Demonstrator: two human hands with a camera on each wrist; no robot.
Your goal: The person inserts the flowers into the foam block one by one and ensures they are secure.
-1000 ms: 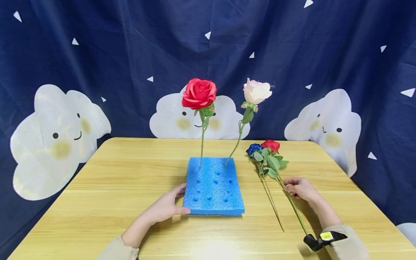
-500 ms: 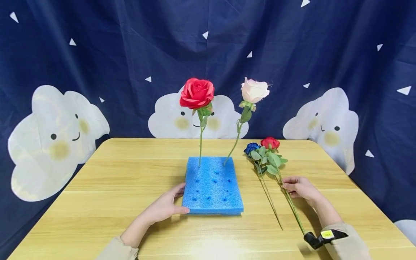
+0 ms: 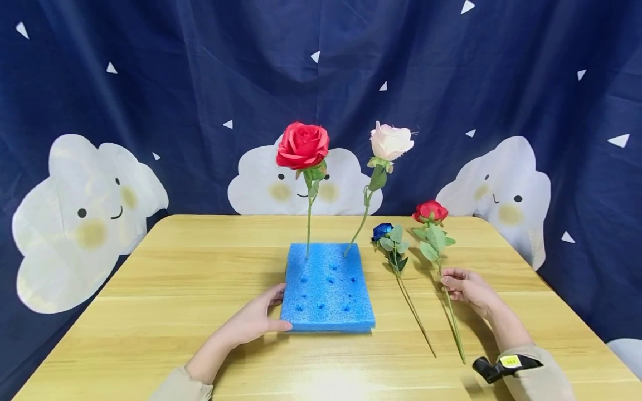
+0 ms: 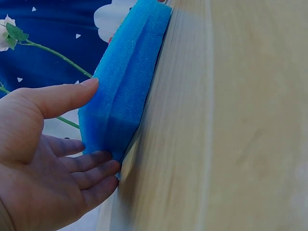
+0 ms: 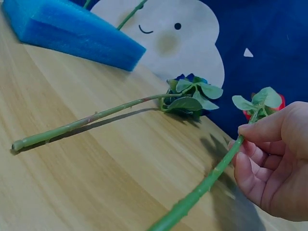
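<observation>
My right hand [image 3: 468, 289] pinches the stem of a red artificial rose [image 3: 431, 211] between thumb and fingers. In the right wrist view its green stem [image 5: 202, 190] is raised off the table. My left hand [image 3: 256, 317] rests against the left side of a blue foam block [image 3: 331, 289], thumb at its front corner; its fingers look fairly straight in the left wrist view. Small holes dot the block's top. Another red rose [image 3: 303, 147] and a pale pink rose [image 3: 391, 142] stand upright in its far part. A blue rose [image 3: 383, 232] lies on the table between block and right hand.
The light wooden table [image 3: 200, 256] extends around the block on all sides. Behind it hangs a dark blue curtain [image 3: 200, 67] with cloud and triangle prints. A black strap device [image 3: 504, 366] with a yellow label sits on my right wrist.
My right hand has lifted the red rose and moved it slightly right, parting it from the blue rose, which stays on the table. My left hand keeps its place at the block.
</observation>
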